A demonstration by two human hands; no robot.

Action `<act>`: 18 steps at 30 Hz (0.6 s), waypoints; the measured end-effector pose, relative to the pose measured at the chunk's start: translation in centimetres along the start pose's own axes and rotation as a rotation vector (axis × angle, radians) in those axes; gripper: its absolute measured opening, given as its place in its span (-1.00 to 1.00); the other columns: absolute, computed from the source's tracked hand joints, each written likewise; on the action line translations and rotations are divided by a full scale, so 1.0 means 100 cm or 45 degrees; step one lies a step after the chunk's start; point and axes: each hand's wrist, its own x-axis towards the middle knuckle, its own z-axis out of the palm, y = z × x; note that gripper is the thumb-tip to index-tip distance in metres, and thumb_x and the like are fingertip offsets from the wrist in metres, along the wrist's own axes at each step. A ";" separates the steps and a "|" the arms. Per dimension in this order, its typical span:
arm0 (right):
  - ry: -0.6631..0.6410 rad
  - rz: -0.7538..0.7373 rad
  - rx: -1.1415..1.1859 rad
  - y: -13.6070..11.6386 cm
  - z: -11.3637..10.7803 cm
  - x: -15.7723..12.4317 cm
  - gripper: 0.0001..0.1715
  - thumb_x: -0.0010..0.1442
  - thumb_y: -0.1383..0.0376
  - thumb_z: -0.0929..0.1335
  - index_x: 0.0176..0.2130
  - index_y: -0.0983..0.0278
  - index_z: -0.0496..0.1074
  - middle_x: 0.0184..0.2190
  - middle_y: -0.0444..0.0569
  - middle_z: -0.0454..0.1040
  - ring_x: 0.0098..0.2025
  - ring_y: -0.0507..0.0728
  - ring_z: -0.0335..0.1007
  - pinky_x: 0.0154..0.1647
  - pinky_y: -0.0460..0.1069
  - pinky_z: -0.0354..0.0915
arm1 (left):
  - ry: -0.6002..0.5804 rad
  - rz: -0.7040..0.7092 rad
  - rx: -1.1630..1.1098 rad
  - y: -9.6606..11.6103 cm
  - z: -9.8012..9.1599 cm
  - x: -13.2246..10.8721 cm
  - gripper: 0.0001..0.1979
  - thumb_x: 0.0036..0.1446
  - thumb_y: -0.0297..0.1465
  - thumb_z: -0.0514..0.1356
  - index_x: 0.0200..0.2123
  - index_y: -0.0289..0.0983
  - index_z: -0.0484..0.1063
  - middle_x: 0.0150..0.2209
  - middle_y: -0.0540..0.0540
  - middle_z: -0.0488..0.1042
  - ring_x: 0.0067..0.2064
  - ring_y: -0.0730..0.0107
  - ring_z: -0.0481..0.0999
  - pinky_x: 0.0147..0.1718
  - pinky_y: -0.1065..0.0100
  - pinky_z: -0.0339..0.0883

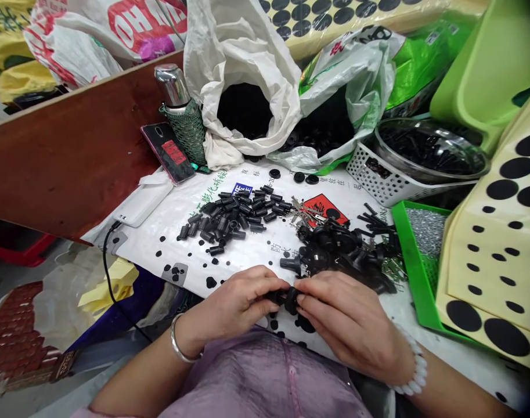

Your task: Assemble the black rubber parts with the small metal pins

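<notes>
Close to the table's near edge, my left hand [251, 296] and my right hand [347, 319] meet around a small black plastic part [291, 300]. Both sets of fingers are closed on it, the left from one side and the right from the other. Fingers cover much of the part, so its full shape is hidden. Just beyond them lies a heap of black round plastic pieces [338, 249]. To its left spreads a pile of short black plastic cylinders [230, 215]. Thin metal strips [306, 212] rest between the two piles.
A green tray [415, 284] of small silvery pieces and yellow sheets with black dots [469, 278] stand right. Behind are a white sack [247, 52], a steel bowl [430, 145] in a white basket [390, 183], a bottle [181, 116] and a phone [168, 152]. A cable [108, 273] hangs left.
</notes>
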 end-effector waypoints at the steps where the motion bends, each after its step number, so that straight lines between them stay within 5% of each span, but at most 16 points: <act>1: -0.006 -0.003 0.010 0.000 0.002 0.000 -0.72 0.05 0.53 0.27 -0.20 0.34 0.36 -0.20 0.12 0.49 -0.25 0.15 0.39 -0.25 0.07 0.37 | -0.024 0.013 -0.005 0.001 -0.001 0.000 -0.74 0.18 -0.51 0.07 -0.06 -0.25 0.33 -0.24 -0.14 0.39 -0.20 0.34 0.39 -0.20 0.34 0.31; 9: -0.034 0.126 0.092 -0.002 0.002 0.002 -0.79 0.15 0.48 0.25 -0.18 0.35 0.37 -0.21 0.12 0.50 -0.22 0.11 0.43 -0.24 0.01 0.38 | -0.119 -0.028 0.077 0.000 0.002 0.002 -0.80 0.21 -0.42 0.05 -0.10 -0.30 0.35 -0.31 -0.10 0.43 -0.26 0.35 0.41 -0.25 0.38 0.29; 18: -0.221 0.062 0.001 0.003 -0.007 -0.005 -0.60 0.21 0.32 0.26 0.03 0.43 0.28 -0.12 0.19 0.44 -0.11 0.16 0.39 -0.15 0.04 0.39 | -0.171 -0.084 0.098 0.000 0.001 0.005 -0.78 0.24 -0.36 0.02 -0.14 -0.33 0.36 -0.32 -0.10 0.45 -0.28 0.38 0.41 -0.24 0.40 0.26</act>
